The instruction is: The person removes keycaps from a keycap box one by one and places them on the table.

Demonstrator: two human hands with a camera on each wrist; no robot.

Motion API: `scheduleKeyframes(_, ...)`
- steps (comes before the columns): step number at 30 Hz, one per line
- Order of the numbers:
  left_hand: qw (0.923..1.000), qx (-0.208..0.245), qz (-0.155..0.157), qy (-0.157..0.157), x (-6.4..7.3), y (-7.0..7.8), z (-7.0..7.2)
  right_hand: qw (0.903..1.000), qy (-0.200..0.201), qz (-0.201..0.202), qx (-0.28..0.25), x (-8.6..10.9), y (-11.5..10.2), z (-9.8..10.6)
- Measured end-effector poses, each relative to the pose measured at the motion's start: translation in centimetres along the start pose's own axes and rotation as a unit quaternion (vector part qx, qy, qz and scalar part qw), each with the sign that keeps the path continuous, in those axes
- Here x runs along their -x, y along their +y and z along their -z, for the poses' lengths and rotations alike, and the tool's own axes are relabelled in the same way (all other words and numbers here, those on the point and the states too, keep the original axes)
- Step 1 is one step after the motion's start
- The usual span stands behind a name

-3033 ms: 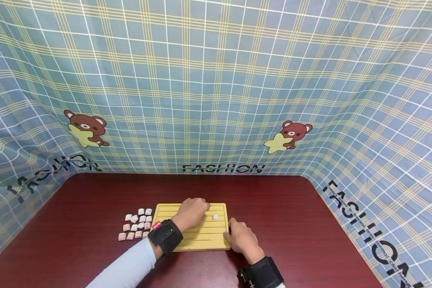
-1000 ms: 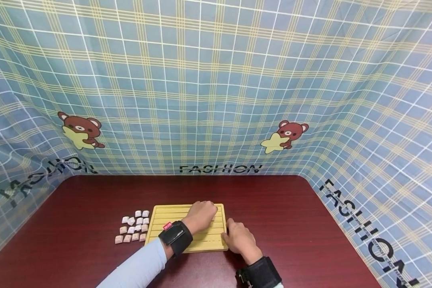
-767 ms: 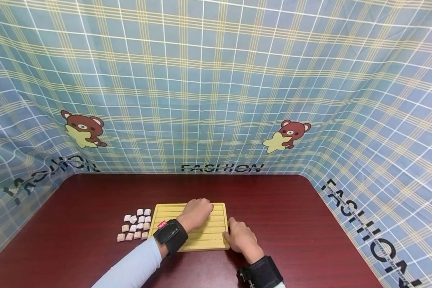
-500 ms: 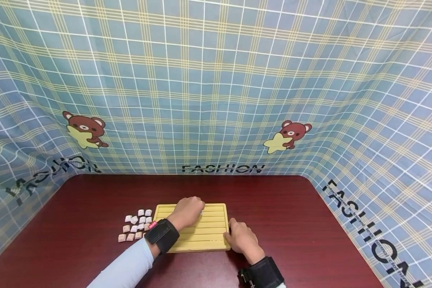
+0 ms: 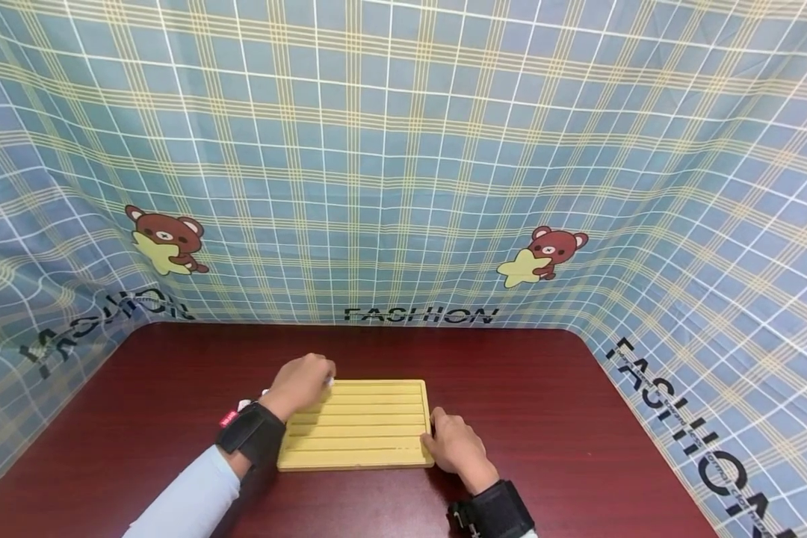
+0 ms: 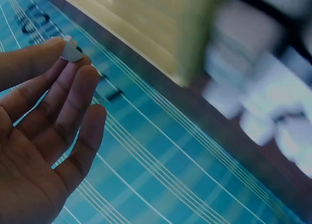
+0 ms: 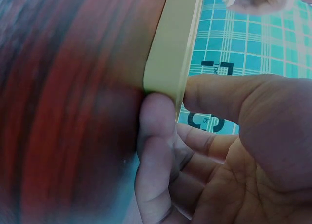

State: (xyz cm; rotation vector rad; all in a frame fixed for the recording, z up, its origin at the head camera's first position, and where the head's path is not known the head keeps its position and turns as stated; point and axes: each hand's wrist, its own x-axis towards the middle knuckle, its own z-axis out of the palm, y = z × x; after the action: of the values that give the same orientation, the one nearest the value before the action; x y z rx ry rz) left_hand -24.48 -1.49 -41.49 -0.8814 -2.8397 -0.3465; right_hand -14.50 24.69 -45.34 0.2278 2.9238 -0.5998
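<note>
My left hand pinches a small white keycap between thumb and fingertips, near the far left corner of the yellow slotted tray. In the left wrist view the other fingers are loosely bent, apart from the keycap. At the tray's right side my right hand grips the edge. In the right wrist view its thumb lies on one face of the tray rim, the fingers on the other. The tray's ridges show no keycap on them.
Left of the tray lie loose keycaps, mostly hidden behind my left hand and wristband; they show blurred in the left wrist view. The dark red table ends at a plaid curtain at the back and sides.
Three seconds ago a white keycap sat on the tray's right part; that spot is now bare. My left hand has moved left across the tray with a keycap. The right hand keeps its place.
</note>
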Motion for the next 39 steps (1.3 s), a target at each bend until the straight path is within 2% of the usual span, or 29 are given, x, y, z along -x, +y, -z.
scheduleKeyframes(4,0.9994,0.016,0.028,-0.013,1.0,-2.3,1.0,1.0,0.001,0.002,-0.002,0.0,0.0,0.0)
scheduleKeyframes(7,0.9973,0.028,0.062,-0.026,1.6,-3.9,1.7,1.0,0.003,0.007,-0.001,0.0,0.0,-0.1)
scheduleKeyframes(10,0.9956,0.027,0.085,-0.029,2.2,-5.2,2.1,0.9999,0.004,0.012,0.0,0.0,0.0,-0.1)
scheduleKeyframes(16,0.9938,0.027,0.102,-0.034,3.4,-7.1,2.3,0.9999,0.006,0.012,-0.001,0.0,0.0,-0.3)
scheduleKeyframes(24,0.991,0.003,0.127,-0.044,4.9,-8.5,2.3,0.9999,0.006,0.013,-0.005,0.0,0.1,-0.2)
scheduleKeyframes(32,0.9912,-0.013,0.12,-0.054,5.2,-9.3,1.5,1.0,-0.003,0.004,-0.005,-0.2,0.2,0.0)
scheduleKeyframes(39,0.9909,-0.017,0.118,-0.063,5.2,-9.1,1.0,1.0,-0.003,0.001,-0.007,-0.1,0.1,0.0)
